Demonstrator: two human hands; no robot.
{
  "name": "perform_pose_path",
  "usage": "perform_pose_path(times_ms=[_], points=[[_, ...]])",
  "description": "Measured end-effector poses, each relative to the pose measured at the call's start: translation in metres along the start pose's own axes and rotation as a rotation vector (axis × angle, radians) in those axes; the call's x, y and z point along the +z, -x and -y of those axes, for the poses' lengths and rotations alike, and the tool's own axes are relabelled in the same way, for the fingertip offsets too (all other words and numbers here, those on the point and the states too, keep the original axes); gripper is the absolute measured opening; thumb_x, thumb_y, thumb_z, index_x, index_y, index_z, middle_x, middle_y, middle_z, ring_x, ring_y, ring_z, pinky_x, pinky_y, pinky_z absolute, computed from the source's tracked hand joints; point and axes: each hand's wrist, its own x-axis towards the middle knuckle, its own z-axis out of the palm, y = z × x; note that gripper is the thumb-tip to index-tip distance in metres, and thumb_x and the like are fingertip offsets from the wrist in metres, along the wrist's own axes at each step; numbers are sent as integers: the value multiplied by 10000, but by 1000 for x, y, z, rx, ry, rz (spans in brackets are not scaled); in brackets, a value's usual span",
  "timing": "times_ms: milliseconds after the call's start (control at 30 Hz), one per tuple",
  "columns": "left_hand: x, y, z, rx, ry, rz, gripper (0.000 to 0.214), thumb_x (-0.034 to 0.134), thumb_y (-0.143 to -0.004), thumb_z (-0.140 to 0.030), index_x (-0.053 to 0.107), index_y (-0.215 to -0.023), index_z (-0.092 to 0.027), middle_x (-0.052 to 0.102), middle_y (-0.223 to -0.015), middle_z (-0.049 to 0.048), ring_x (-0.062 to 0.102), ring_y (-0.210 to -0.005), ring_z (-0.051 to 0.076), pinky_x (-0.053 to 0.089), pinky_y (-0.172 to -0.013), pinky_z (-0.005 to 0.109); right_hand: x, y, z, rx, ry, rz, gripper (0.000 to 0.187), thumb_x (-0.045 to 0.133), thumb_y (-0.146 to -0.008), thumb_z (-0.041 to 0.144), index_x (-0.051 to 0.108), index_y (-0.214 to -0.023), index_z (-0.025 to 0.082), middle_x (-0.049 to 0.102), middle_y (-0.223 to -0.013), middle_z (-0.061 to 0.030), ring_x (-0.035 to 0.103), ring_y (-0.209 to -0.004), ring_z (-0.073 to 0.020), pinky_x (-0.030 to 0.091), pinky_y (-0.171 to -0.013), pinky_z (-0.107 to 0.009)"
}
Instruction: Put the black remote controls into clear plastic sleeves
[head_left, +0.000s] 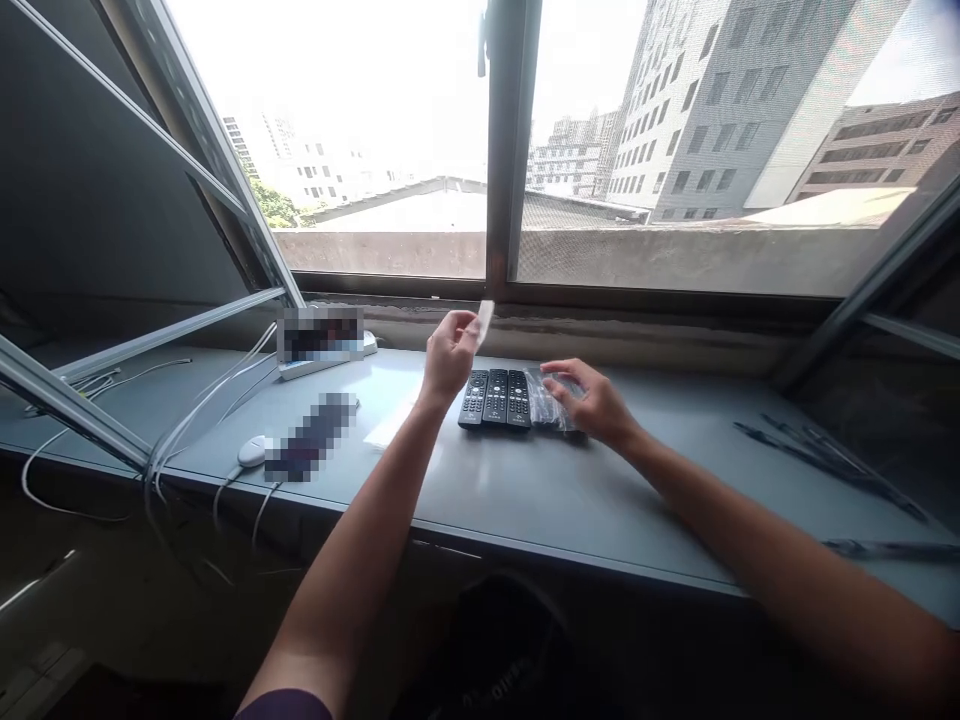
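Note:
Three black remote controls (495, 400) lie side by side on the grey-blue table (517, 500), buttons facing up. Just right of them is clear plastic wrapping (551, 405); what it holds cannot be made out. My left hand (451, 350), raised beyond the left end of the remotes, pinches a small pale slip (485, 322) that looks like paper or a label. Over the plastic is my right hand (589, 395), thumb and fingers apart, holding nothing I can see; whether it touches the wrapping is unclear. A white sheet (390, 425) lies partly behind my left forearm.
At the left, a blurred-out object (319, 335) rests on a white power strip, and another blurred item (311, 440) sits beside a white round charger (253, 452). White cables (161, 455) run over the edge. Dark strips (832, 460) lie far right. A metal frame (75, 400) stands left.

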Motion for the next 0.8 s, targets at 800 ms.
perform_pose_path(times_ms=[800], points=[[47, 0, 25, -678, 1057, 215, 548, 678, -1043, -575, 669, -1443, -201, 735, -1394, 172, 751, -1233, 285, 632, -1057, 402, 2, -1, -9, -119, 69, -318, 221, 742, -1022, 401, 871, -1125, 253, 790, -1044, -86, 749, -947, -280, 639, -885, -462]])
